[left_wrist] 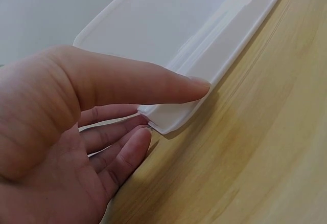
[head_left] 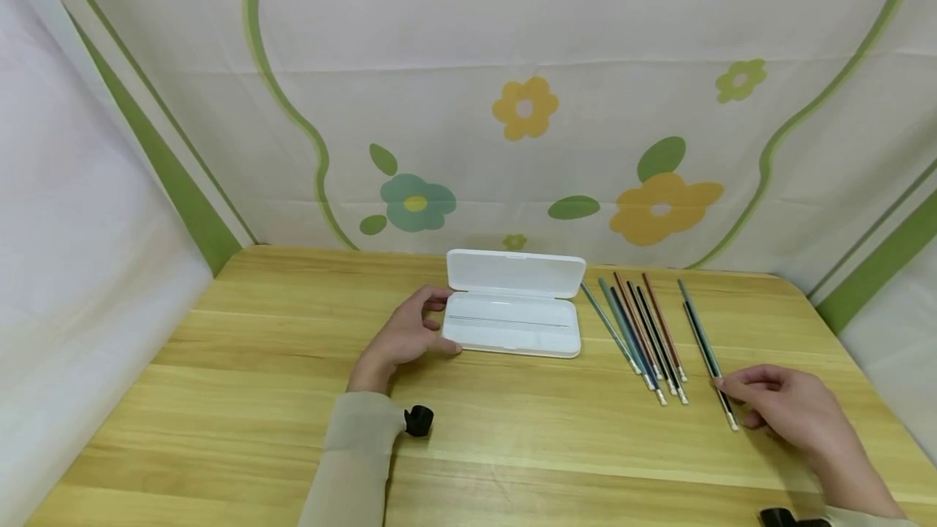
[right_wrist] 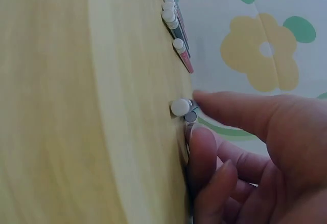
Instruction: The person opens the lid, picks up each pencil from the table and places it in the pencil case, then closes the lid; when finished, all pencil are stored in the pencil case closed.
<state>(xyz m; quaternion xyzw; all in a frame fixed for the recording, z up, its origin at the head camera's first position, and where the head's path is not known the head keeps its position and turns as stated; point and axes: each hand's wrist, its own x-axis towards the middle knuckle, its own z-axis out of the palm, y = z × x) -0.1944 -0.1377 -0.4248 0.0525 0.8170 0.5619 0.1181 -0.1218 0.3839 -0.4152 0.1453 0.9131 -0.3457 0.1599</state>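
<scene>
A white pencil case point(head_left: 512, 348) stands on the table with its lid point(head_left: 516, 273) raised at the back. At its left end my left hand point(head_left: 406, 336) holds the case, thumb on the front rim and fingers against the end wall. That thumb point(left_wrist: 189, 88) lies along the edge in the left wrist view. On the right, my right hand point(head_left: 794, 409) pinches a black pencil point(head_left: 726, 408) and a green pencil point(head_left: 692, 310) lying side by side near their lower ends. A white eraser tip point(right_wrist: 180, 107) shows beside the fingertips in the right wrist view.
Several pencils point(head_left: 663, 324) in green, red, blue and black lie fanned between the case and my right hand, eraser ends toward me. The wooden table point(head_left: 220, 397) ends at a flowered cloth point(head_left: 468, 120) behind, with more cloth on both sides.
</scene>
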